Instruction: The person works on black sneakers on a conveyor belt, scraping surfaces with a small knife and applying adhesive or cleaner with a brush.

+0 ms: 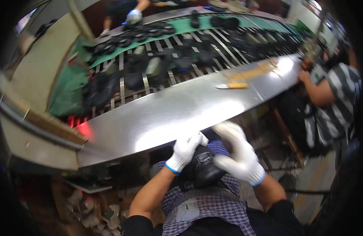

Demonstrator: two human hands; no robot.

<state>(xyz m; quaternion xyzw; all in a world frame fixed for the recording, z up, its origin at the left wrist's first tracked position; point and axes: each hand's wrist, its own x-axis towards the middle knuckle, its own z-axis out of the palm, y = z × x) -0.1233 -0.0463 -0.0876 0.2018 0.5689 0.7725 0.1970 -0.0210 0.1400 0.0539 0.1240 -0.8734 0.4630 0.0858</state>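
Observation:
A black shoe [206,169] rests in front of my lap, its rounded toe towards me. My left hand [186,151], in a white knitted glove with a blue cuff, is closed on the shoe's far left side by the opening. To the right of the shoe is my right hand [239,155], gloved alike and blurred by motion. Its thumb stands apart from the fingers, and I see nothing between them. The thumb side comes close to the shoe; whether it touches is unclear.
A metal bench [173,114] runs across ahead of me, with a yellow-handled knife [236,85] on it. Beyond is a slatted rack [146,82] with several dark shoes. A seated co-worker in a striped shirt [335,106] is at the right; another person's gloved hand [134,16] is beyond the rack.

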